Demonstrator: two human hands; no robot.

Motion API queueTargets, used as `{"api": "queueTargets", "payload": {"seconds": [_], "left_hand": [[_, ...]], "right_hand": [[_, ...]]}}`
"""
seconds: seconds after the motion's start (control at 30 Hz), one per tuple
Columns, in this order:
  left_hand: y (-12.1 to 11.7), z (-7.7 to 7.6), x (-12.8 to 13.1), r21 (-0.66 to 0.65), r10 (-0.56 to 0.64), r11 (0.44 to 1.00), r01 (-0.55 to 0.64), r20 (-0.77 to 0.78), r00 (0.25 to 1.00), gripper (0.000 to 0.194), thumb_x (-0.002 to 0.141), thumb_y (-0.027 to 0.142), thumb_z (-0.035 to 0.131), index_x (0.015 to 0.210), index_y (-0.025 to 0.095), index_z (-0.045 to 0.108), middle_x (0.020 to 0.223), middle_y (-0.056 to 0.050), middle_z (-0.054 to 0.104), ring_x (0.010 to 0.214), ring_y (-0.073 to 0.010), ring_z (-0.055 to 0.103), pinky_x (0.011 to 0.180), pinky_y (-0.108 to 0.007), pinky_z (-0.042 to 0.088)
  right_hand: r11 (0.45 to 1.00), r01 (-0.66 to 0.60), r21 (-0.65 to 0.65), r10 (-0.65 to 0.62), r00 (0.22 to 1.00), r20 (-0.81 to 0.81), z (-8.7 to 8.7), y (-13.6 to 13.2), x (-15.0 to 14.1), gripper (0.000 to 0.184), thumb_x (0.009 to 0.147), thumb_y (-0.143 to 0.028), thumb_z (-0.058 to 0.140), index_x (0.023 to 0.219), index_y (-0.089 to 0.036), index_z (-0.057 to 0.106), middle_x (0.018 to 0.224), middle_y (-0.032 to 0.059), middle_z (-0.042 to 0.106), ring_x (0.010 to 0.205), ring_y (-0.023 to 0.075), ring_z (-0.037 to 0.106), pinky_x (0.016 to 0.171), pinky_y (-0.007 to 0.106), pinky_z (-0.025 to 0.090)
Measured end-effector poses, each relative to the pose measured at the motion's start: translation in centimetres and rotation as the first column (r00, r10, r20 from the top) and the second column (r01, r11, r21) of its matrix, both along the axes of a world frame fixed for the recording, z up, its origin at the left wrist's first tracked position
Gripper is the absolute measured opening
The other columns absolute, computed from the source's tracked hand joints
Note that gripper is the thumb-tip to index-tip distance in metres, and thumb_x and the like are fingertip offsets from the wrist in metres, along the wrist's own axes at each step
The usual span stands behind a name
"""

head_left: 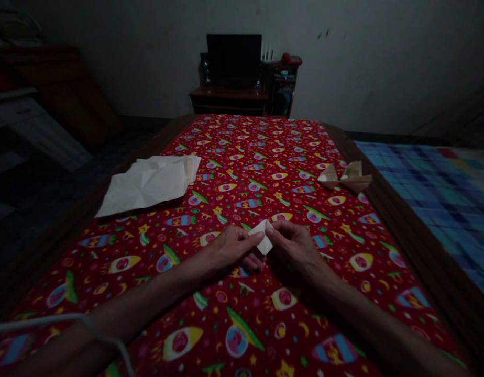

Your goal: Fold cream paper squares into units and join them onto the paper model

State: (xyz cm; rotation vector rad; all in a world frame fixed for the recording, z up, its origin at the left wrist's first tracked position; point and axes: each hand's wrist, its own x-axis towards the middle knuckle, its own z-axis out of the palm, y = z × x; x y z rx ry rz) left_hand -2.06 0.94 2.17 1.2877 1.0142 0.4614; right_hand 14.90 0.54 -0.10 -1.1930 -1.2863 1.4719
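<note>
A small piece of folded white paper (pixel 261 238) is held between my two hands, a little above the red patterned cloth (pixel 250 199). My left hand (pixel 236 245) pinches its left side, thumb on top and the other fingers curled below. On the right side, my right hand (pixel 293 242) grips the paper's upper corner between thumb and fingers. Creases show on the paper's near face; its underside is hidden by my fingers.
Creased white paper sheets (pixel 147 183) lie in a stack at the left. Several folded paper shapes (pixel 346 177) stand near the right edge. A white cable (pixel 80 318) crosses over my left forearm. Beyond the cloth, a dark monitor (pixel 234 60) sits on a wooden stand (pixel 230 97).
</note>
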Motion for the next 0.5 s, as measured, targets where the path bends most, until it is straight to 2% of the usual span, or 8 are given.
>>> {"api": "queueTargets", "payload": {"seconds": [0.07, 0.1, 0.13, 0.2, 0.27, 0.37, 0.43, 0.5], "left_hand": [[0.3, -0.1, -0.3, 0.293, 0.076, 0.955, -0.039, -0.115, 0.990, 0.044, 0.084, 0.048, 0.049, 0.094, 0.010, 0.069, 0.080, -0.011, 0.070, 0.071, -0.0194, 0.066, 0.063, -0.029, 0.053], [0.5, -0.2, -0.5, 0.495, 0.151, 0.867, -0.052, -0.163, 0.975, 0.039, 0.085, 0.043, 0.049, 0.103, 0.013, 0.066, 0.090, -0.011, 0.069, 0.080, -0.0203, 0.065, 0.070, -0.032, 0.053], [0.5, -0.4, -0.6, 0.673, 0.214, 0.739, -0.034, -0.187, 0.959, 0.035, 0.086, 0.037, 0.050, 0.110, 0.015, 0.063, 0.099, -0.011, 0.067, 0.090, -0.0209, 0.063, 0.079, -0.034, 0.051], [0.5, -0.7, -0.8, 0.865, 0.223, 0.498, 0.070, -0.205, 0.953, 0.031, 0.088, 0.026, 0.051, 0.116, 0.017, 0.059, 0.110, -0.010, 0.063, 0.104, -0.0205, 0.056, 0.091, -0.036, 0.046], [0.0, -1.1, -0.8, 0.899, 0.103, 0.388, 0.203, -0.261, 0.960, 0.028, 0.090, 0.019, 0.047, 0.115, 0.016, 0.058, 0.110, -0.008, 0.062, 0.107, -0.0185, 0.053, 0.094, -0.034, 0.044], [-0.8, -1.6, -0.9, 0.881, 0.004, 0.312, 0.356, -0.376, 0.927, 0.028, 0.090, 0.013, 0.044, 0.115, 0.015, 0.057, 0.113, -0.008, 0.060, 0.108, -0.0182, 0.052, 0.095, -0.034, 0.045], [-1.1, -1.7, -1.1, 0.859, 0.004, 0.267, 0.437, -0.454, 0.891, 0.031, 0.089, 0.012, 0.044, 0.118, 0.015, 0.054, 0.116, -0.009, 0.059, 0.109, -0.0201, 0.051, 0.095, -0.037, 0.045], [-1.1, -1.7, -1.3, 0.841, 0.011, 0.236, 0.488, -0.504, 0.864, 0.031, 0.089, 0.012, 0.044, 0.120, 0.015, 0.052, 0.117, -0.010, 0.058, 0.110, -0.0211, 0.051, 0.094, -0.039, 0.046]], "right_hand": [[0.999, -0.026, 0.033, 0.021, 0.988, 0.153, 0.2, 0.4, 0.5, 0.027, 0.077, -0.044, 0.058, 0.075, -0.017, 0.057, 0.054, -0.0035, 0.053, 0.044, 0.0089, 0.047, 0.041, 0.020, 0.033], [0.996, -0.046, 0.080, 0.024, 0.965, 0.260, 0.3, 0.5, 0.7, 0.025, 0.077, -0.042, 0.058, 0.076, -0.017, 0.057, 0.054, -0.0033, 0.053, 0.045, 0.0094, 0.047, 0.041, 0.020, 0.032], [0.986, -0.071, 0.152, 0.008, 0.926, 0.379, 0.3, 0.5, 0.9, 0.022, 0.078, -0.039, 0.057, 0.078, -0.017, 0.057, 0.056, -0.0028, 0.054, 0.047, 0.0100, 0.048, 0.043, 0.020, 0.032], [0.934, -0.151, 0.324, -0.084, 0.789, 0.608, 0.3, 0.4, 1.3, 0.018, 0.082, -0.035, 0.053, 0.082, -0.018, 0.055, 0.061, -0.0008, 0.057, 0.051, 0.0112, 0.050, 0.047, 0.021, 0.030], [0.857, -0.266, 0.443, -0.206, 0.610, 0.765, 0.2, 0.0, 1.5, 0.018, 0.086, -0.034, 0.048, 0.086, -0.017, 0.055, 0.063, 0.0011, 0.058, 0.051, 0.0118, 0.048, 0.048, 0.023, 0.027], [0.774, -0.369, 0.514, -0.356, 0.418, 0.836, -0.1, -0.5, 1.8, 0.021, 0.089, -0.033, 0.044, 0.085, -0.016, 0.056, 0.060, 0.0015, 0.057, 0.048, 0.0118, 0.046, 0.048, 0.026, 0.022], [0.747, -0.372, 0.551, -0.423, 0.374, 0.826, -0.2, -0.7, 2.1, 0.021, 0.089, -0.032, 0.045, 0.081, -0.017, 0.057, 0.061, 0.0022, 0.057, 0.049, 0.0118, 0.046, 0.048, 0.026, 0.022], [0.706, -0.402, 0.582, -0.438, 0.397, 0.806, -0.2, -0.8, 2.4, 0.020, 0.088, -0.028, 0.046, 0.082, -0.017, 0.060, 0.070, 0.0047, 0.059, 0.056, 0.0129, 0.049, 0.050, 0.025, 0.026]]}}
